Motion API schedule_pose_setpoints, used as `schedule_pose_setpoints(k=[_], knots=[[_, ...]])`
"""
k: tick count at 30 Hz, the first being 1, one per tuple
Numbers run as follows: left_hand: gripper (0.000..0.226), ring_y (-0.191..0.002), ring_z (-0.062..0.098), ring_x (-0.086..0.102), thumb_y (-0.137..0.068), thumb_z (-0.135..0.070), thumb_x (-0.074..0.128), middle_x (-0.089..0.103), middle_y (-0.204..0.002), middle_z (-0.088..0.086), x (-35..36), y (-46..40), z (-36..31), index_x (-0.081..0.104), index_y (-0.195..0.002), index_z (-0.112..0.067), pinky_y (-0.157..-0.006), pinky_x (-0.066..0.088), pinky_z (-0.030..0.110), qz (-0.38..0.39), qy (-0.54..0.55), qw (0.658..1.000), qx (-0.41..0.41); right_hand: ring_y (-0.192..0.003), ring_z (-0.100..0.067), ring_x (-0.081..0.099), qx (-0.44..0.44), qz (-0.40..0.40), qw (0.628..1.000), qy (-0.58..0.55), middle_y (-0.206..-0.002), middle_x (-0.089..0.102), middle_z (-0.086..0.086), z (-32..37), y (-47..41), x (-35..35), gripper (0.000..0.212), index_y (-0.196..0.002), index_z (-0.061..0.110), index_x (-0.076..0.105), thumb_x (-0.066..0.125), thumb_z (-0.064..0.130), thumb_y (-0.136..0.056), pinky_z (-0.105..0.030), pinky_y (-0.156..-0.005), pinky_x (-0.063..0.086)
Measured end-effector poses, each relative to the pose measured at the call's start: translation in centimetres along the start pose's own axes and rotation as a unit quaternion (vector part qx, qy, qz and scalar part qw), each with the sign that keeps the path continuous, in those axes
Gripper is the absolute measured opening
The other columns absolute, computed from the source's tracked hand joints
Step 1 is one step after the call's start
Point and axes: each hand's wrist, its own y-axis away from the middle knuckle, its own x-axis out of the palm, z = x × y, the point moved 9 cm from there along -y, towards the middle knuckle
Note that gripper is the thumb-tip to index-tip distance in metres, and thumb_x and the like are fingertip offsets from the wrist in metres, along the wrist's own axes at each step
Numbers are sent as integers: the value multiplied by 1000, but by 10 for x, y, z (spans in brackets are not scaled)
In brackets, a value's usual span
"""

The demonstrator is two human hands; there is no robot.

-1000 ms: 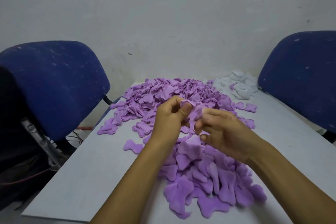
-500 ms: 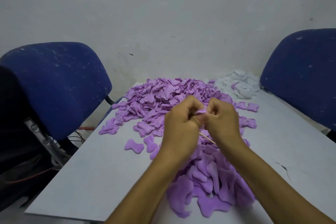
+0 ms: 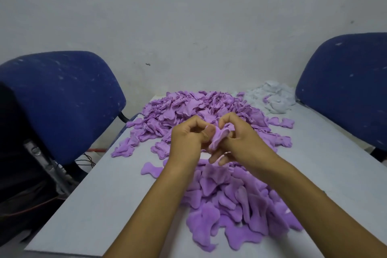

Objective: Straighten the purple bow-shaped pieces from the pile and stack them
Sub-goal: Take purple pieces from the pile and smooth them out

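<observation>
Tabletop (image 3: 88, 211), pale grey, fills the lower frame between two blue chairs, one at left (image 3: 60, 102) and one at right (image 3: 345, 88). Purple bow-shaped pieces lie in a far pile (image 3: 188, 109) at centre and a nearer heap (image 3: 234, 207) at lower centre. White scraps (image 3: 274, 98) sit at upper right of the tabletop. Left hand (image 3: 188, 140) and right hand (image 3: 245, 142) meet above the pieces, both pinching one purple piece (image 3: 219, 136), seemingly folded between the thumbs.
</observation>
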Motion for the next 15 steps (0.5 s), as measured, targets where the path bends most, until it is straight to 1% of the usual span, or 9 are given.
schedule_pose_setpoints(k=[1, 3, 5, 7, 9, 10, 12, 14, 15], knots=[[36, -42, 16, 48, -85, 8, 60, 57, -51, 4, -8, -2, 0, 62, -57, -15, -43, 42, 22, -33, -12, 999, -3, -62, -21, 70, 5, 34, 999, 5, -84, 73, -9, 0, 2, 2, 25, -101, 18, 43, 61, 3, -94, -25, -47, 52], [24, -41, 16, 46, -84, 5, 64, 55, -51, 5, -21, -6, 1, 62, -64, -9, -43, 40, 24, -71, -41, 997, -6, -78, -13, 68, -45, 39, 987, 147, -106, 63, -3, 7, 6, -6, 42, -110, 33, 50, 76, 12, -84, -22, -59, 54], [11, -40, 16, 45, -82, 1, 67, 55, -52, 5, -20, -7, 0, 64, -74, -6, -41, 39, 23, -59, -60, 996, -14, -87, -6, 62, -159, -16, 935, 315, -110, 57, 6, 28, 11, -11, 50, -114, 39, 57, 83, 18, -77, -17, -64, 52], [15, -40, 15, 44, -80, 5, 61, 54, -53, 5, -15, -7, 6, 64, -82, -9, -40, 38, 22, -42, -66, 996, -36, -84, -7, 59, -255, -55, 895, 362, -100, 64, 8, 42, 17, -5, 35, -108, 29, 68, 82, 18, -78, -16, -67, 47], [16, -44, 14, 44, -85, 1, 56, 54, -59, 6, -8, -5, 13, 65, -82, -12, -43, 37, 23, -4, -47, 996, -70, -75, -11, 59, -283, -99, 887, 350, -86, 67, 5, 44, 18, -7, 16, -95, 21, 76, 81, 17, -80, -20, -66, 47], [15, -48, 13, 46, -91, -7, 55, 55, -64, 5, -3, -5, 15, 66, -83, -13, -45, 39, 24, 30, -28, 996, -82, -71, -12, 60, -269, -117, 902, 318, -81, 67, 2, 41, 17, -12, 10, -90, 18, 77, 80, 17, -80, -23, -65, 49], [20, -64, 14, 54, -97, -26, 56, 60, -78, 4, 4, -4, 13, 67, -86, -14, -53, 45, 25, 106, -10, 991, -79, -68, -18, 62, -199, -119, 952, 201, -76, 67, -6, 30, 11, -21, 6, -86, 13, 77, 79, 17, -81, -28, -59, 56], [16, -77, 18, 60, -85, -31, 66, 64, -83, 5, 5, -5, 5, 67, -87, -15, -64, 53, 29, 142, -35, 989, -29, -66, -15, 58, -131, -102, 981, 104, -72, 62, -14, 19, 7, -24, 4, -85, 10, 75, 76, 15, -84, -28, -55, 56], [18, -78, 19, 62, -78, -29, 70, 66, -82, 5, 3, -5, 0, 66, -86, -13, -68, 55, 30, 139, -60, 988, 5, -66, -13, 57, -106, -95, 986, 82, -71, 60, -12, 16, 7, -24, 4, -85, 11, 74, 74, 14, -86, -26, -55, 54]])
